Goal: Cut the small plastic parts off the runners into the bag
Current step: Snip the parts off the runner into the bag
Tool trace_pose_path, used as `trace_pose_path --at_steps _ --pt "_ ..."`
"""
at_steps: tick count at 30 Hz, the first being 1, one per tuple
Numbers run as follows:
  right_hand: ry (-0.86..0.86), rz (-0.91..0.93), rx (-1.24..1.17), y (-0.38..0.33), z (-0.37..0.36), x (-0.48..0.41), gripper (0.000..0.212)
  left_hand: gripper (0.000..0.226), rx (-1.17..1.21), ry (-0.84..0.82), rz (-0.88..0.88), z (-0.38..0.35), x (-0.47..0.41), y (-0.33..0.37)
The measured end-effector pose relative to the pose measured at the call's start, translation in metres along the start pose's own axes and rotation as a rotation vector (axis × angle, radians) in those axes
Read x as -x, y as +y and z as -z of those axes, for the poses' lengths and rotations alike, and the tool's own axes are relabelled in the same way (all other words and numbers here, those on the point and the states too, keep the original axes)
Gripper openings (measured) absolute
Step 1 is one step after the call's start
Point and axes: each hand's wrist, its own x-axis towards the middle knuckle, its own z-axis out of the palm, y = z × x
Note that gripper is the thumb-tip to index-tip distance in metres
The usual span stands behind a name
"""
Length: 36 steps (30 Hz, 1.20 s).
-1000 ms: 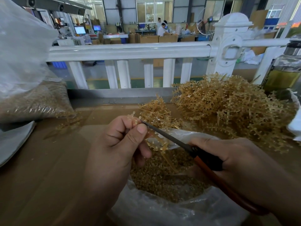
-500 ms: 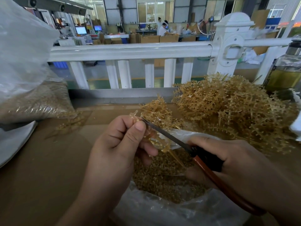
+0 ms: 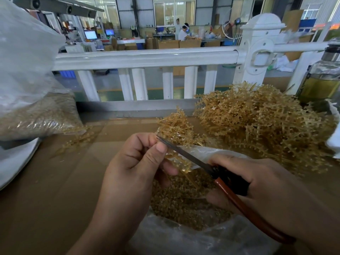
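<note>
Left of the grip, a filled sack [image 3: 36, 115] lay on the table [image 3: 55, 190], well apart from the work. The left hand [image 3: 139, 168] pinched one runner [image 3: 179, 161] between the thumb and curled fingers, above the open mouth of the bag [image 3: 184, 240]. The runner hung from the pinch toward the cut parts [image 3: 180, 203] heaped inside the bag. The scissors [image 3: 185, 155] crossed just right of the thumb, with the tip at or almost at the fingertips. The blades showed as one thin line, so whether they were parted could not be told. The right hand [image 3: 266, 190] was wrapped round the handles.

Likely faults, as judged:

1. Finger nick. The blade tip sat very close to the pinching thumb, and a cut made that near the pinch could catch skin.
2. Lost parts. The runner was held toward the bag's left edge, so a part springing off at the cut could land on the table. Stray bits [image 3: 77, 140] lay there already.
3. Mixed stock. Right of the grip, the pile of uncut runners [image 3: 266, 126] lay against the bag's far rim, and a strand could slide in among the cut parts.
4. Knocked bottle [image 3: 323, 80]. It stood beyond the pile, within reach of a wide swing of the right arm.
</note>
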Motion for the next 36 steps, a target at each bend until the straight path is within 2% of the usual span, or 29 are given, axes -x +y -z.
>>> trace_pose_path --at_steps 17,22,25,30,36 --pt "0.029 -0.011 -0.023 0.0001 -0.0030 -0.0004 0.055 0.012 0.038 0.070 -0.025 -0.0017 0.0010 0.0038" --pt "0.031 -0.024 -0.032 0.0008 -0.0027 -0.0005 0.061 0.011 0.060 0.084 -0.044 -0.0010 0.0003 0.0057" --pt "0.033 -0.029 -0.040 0.0019 -0.0027 -0.0008 0.066 0.011 0.042 0.077 -0.050 -0.0016 0.0005 0.0054" --pt "0.034 -0.023 -0.043 0.0022 -0.0038 -0.0008 0.060 0.011 -0.001 0.075 -0.064 -0.0042 0.0018 0.0032" --pt "0.067 -0.016 -0.008 0.0032 -0.0066 -0.0009 0.063 0.010 -0.041 0.076 -0.075 -0.0064 0.0034 0.0027"
